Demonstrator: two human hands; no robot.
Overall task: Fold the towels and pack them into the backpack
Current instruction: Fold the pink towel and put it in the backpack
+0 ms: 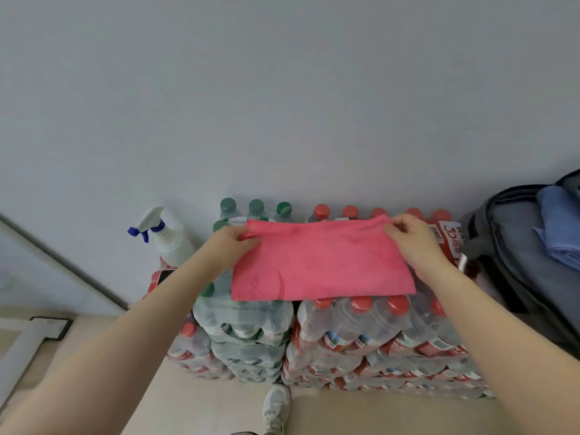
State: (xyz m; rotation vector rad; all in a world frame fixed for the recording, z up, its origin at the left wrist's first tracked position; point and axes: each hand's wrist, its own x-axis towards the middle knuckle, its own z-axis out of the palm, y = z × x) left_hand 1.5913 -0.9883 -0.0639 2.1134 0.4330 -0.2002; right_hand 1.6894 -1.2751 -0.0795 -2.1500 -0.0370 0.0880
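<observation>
Pink towel (320,262) long axis left-right, apparently folded.

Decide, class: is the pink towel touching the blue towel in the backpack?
Apart. The head view shows the pink towel over the bottle packs, with the blue towel inside the backpack.

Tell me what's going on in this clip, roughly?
A person is folding a pink microfibre towel on top of stacked shrink-wrapped packs of water bottles. The left hand pinches the towel's far left corner and the right hand pinches its far right corner. The towel already lies doubled. On the right, an open grey backpack holds a folded blue towel. A white spray bottle stands at left.
</observation>
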